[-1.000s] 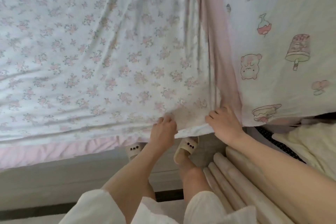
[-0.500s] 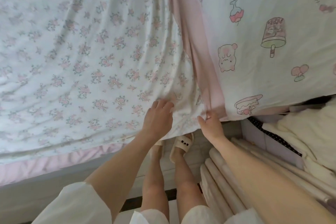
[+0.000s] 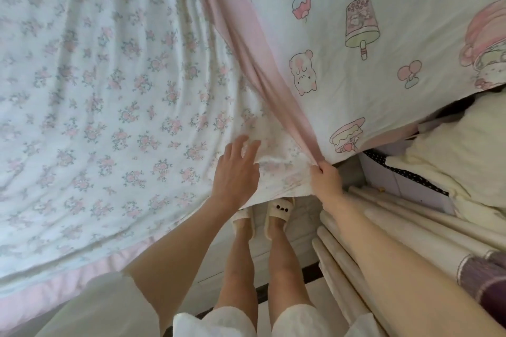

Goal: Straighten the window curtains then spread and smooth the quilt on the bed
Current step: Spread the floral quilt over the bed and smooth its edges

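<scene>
A white quilt [image 3: 109,90] with small pink flowers covers the left and middle of the bed. Its pink underside [image 3: 246,63] is folded up in a long ridge that runs down to the near corner. My right hand [image 3: 325,179] pinches that corner where the pink fold ends. My left hand [image 3: 236,169] lies flat on the quilt just left of the corner, fingers spread, holding nothing. A cream sheet [image 3: 369,49] printed with cartoon bears and sweets lies to the right of the fold.
My legs and cream slippers [image 3: 279,210] stand on the tiled floor at the bed's corner. Cream curtain folds [image 3: 364,249] hang at my right, with a purple tassel [image 3: 484,279] at the far right. A cream blanket [image 3: 465,150] is piled beyond them.
My left hand let go of the quilt edge and opened flat on the fabric. My right hand closed on the corner by the pink fold. The view shifted right along the bed.
</scene>
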Demonstrator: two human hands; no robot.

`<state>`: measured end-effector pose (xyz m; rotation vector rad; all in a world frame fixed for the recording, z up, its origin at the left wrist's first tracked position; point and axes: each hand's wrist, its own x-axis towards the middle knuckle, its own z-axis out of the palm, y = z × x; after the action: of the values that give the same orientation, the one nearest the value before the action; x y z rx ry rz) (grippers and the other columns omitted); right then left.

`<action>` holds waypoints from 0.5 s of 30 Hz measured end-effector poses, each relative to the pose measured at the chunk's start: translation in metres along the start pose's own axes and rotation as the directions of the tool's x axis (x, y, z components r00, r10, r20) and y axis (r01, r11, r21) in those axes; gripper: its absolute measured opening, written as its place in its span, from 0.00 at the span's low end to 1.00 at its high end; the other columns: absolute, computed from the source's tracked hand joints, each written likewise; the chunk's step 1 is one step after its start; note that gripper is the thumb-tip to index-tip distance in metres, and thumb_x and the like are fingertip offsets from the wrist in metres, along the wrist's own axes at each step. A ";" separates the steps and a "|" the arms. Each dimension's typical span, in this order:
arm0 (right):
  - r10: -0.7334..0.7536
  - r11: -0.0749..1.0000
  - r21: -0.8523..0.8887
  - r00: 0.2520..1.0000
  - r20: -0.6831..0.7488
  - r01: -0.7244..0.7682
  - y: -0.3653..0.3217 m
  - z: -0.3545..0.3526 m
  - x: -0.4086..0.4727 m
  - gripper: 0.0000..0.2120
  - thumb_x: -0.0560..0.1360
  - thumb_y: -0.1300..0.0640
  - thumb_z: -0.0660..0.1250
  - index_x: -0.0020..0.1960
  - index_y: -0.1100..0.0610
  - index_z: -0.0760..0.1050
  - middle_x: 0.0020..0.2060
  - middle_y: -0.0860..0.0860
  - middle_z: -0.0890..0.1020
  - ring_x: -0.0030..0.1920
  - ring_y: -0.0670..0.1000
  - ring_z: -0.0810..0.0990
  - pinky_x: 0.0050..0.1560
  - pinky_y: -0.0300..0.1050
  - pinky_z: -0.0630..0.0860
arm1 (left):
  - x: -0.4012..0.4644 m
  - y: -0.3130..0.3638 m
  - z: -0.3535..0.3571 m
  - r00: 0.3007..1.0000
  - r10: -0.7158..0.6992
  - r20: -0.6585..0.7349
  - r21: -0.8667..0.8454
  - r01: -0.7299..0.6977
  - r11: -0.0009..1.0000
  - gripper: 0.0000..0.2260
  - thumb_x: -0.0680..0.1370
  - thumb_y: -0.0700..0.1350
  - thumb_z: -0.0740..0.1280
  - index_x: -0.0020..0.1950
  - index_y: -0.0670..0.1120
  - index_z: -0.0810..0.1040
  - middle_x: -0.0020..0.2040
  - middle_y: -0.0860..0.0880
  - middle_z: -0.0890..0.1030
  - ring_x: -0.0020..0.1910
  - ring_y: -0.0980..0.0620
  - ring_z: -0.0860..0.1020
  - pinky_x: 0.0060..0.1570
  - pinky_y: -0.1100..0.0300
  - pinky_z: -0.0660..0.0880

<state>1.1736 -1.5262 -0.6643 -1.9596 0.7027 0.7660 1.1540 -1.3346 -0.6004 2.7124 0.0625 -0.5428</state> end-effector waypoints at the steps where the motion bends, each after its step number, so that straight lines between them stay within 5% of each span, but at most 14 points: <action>1: -0.041 0.998 -0.053 0.999 -0.012 0.040 0.007 -0.008 -0.005 0.11 0.78 0.62 0.55 0.42 0.60 0.74 0.36 0.51 0.75 0.41 0.53 0.72 0.38 0.42 0.67 | -0.009 0.002 0.003 0.999 0.024 -0.033 0.036 -0.023 0.999 0.19 0.75 0.41 0.66 0.65 0.45 0.71 0.66 0.41 0.70 0.61 0.40 0.72 0.55 0.47 0.75; 4: -0.139 0.979 -0.156 0.990 -0.019 0.134 0.014 -0.024 -0.011 0.12 0.79 0.62 0.57 0.54 0.63 0.78 0.43 0.55 0.79 0.45 0.54 0.74 0.44 0.44 0.68 | -0.030 0.006 0.016 0.999 0.035 -0.017 0.134 -0.032 0.990 0.17 0.74 0.45 0.67 0.63 0.47 0.74 0.64 0.43 0.73 0.63 0.40 0.72 0.60 0.45 0.69; 6: -0.149 0.971 -0.189 0.989 -0.014 0.144 0.013 -0.027 -0.011 0.12 0.79 0.62 0.56 0.54 0.64 0.77 0.45 0.57 0.80 0.45 0.54 0.74 0.43 0.43 0.66 | -0.041 0.011 0.029 0.981 -0.047 0.190 0.170 0.014 0.985 0.22 0.77 0.50 0.61 0.71 0.52 0.65 0.74 0.44 0.61 0.74 0.41 0.58 0.71 0.43 0.56; 9: -0.126 0.935 -0.332 0.992 0.009 0.122 0.018 -0.026 -0.013 0.12 0.80 0.61 0.55 0.50 0.63 0.76 0.47 0.60 0.81 0.44 0.56 0.74 0.41 0.45 0.66 | -0.046 0.020 0.046 0.924 -0.058 0.379 0.184 -0.014 0.983 0.25 0.78 0.53 0.58 0.74 0.55 0.59 0.78 0.48 0.50 0.76 0.41 0.44 0.73 0.40 0.43; 12: -0.014 0.873 -0.487 0.999 0.053 0.038 0.011 -0.022 -0.011 0.12 0.79 0.60 0.52 0.54 0.61 0.74 0.52 0.60 0.78 0.50 0.59 0.75 0.45 0.47 0.69 | -0.032 0.021 0.040 0.885 -0.009 0.465 0.088 -0.036 0.995 0.17 0.79 0.53 0.56 0.67 0.55 0.72 0.74 0.51 0.62 0.74 0.43 0.54 0.71 0.41 0.52; 15: 0.148 0.838 -0.541 0.985 0.088 -0.078 -0.006 -0.013 -0.008 0.13 0.76 0.63 0.53 0.56 0.63 0.72 0.55 0.60 0.77 0.50 0.59 0.75 0.47 0.46 0.71 | -0.018 0.005 0.022 0.896 0.010 0.444 -0.061 0.019 0.998 0.15 0.80 0.49 0.56 0.65 0.51 0.74 0.68 0.50 0.73 0.67 0.47 0.67 0.65 0.49 0.64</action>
<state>1.1754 -1.5337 -0.6499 -2.3538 0.5679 1.2572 1.1296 -1.3472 -0.6108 2.4578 -0.0347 -1.1279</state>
